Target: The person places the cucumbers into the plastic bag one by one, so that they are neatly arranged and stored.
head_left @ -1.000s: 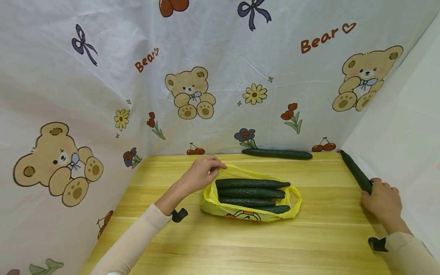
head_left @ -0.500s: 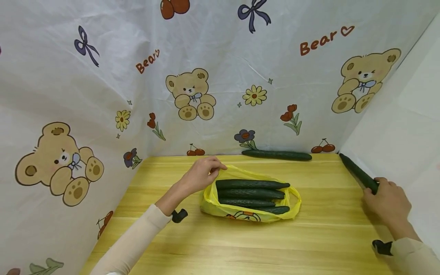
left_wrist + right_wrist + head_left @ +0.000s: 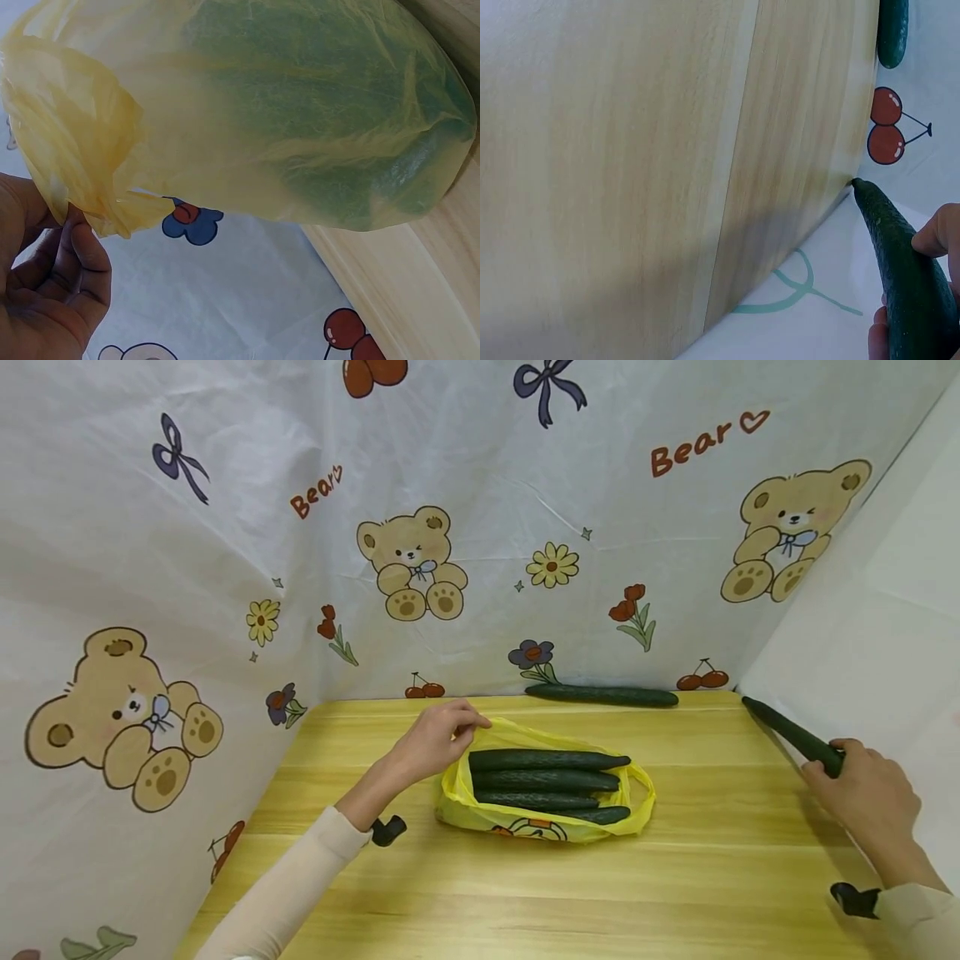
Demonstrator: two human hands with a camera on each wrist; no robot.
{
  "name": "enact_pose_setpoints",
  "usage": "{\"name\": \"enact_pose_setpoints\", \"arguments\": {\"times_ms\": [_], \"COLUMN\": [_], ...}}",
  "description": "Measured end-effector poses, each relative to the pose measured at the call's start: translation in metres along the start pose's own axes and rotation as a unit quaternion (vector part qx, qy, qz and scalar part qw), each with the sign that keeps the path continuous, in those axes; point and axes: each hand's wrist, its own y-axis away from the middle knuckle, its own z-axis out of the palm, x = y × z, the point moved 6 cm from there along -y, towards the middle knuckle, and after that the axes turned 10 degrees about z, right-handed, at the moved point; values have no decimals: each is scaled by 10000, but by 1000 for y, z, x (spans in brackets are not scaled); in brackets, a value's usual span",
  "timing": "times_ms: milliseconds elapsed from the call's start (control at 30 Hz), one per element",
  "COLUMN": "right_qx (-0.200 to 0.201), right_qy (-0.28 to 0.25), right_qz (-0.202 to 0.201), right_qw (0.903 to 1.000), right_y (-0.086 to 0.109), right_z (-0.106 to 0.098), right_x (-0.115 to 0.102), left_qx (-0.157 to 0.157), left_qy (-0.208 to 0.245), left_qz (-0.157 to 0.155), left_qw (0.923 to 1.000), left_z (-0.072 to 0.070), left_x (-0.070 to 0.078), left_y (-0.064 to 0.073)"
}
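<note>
My left hand [image 3: 435, 743] pinches the rim of a yellow plastic bag [image 3: 465, 817] and holds its mouth up on the left side. Inside the bag lie several dark green cucumbers [image 3: 547, 781] side by side, showing dimly through the plastic in the left wrist view. At the table's right side my right hand [image 3: 870, 793] grips the near end of another cucumber [image 3: 795, 735]. Its thumb lies along the top of the cucumber [image 3: 900, 255] in the right wrist view. The far tip points to the back right corner.
One more cucumber [image 3: 602, 695] lies along the back edge of the wooden table [image 3: 525, 893]. A printed cloth [image 3: 495, 485] with bears rises behind and at the left. A white wall [image 3: 892, 635] stands close at the right.
My right hand has moved right and slightly toward me, swinging the near end of its cucumber rightward. The left hand keeps its hold on the bag.
</note>
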Motion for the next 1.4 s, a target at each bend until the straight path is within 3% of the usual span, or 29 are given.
{"name": "enact_pose_setpoints", "arguments": {"times_ms": [667,1400], "right_qx": [37,328], "right_qy": [123,-25], "right_qz": [127,-34], "right_qw": [9998,9995], "right_y": [10,27], "right_z": [-15,-27], "right_x": [-3,-4], "left_qx": [17,51], "left_qy": [42,-14], "left_qz": [-38,-142], "left_qw": [10000,9999], "left_z": [3,2], "left_x": [-3,-3], "left_y": [1,0]}}
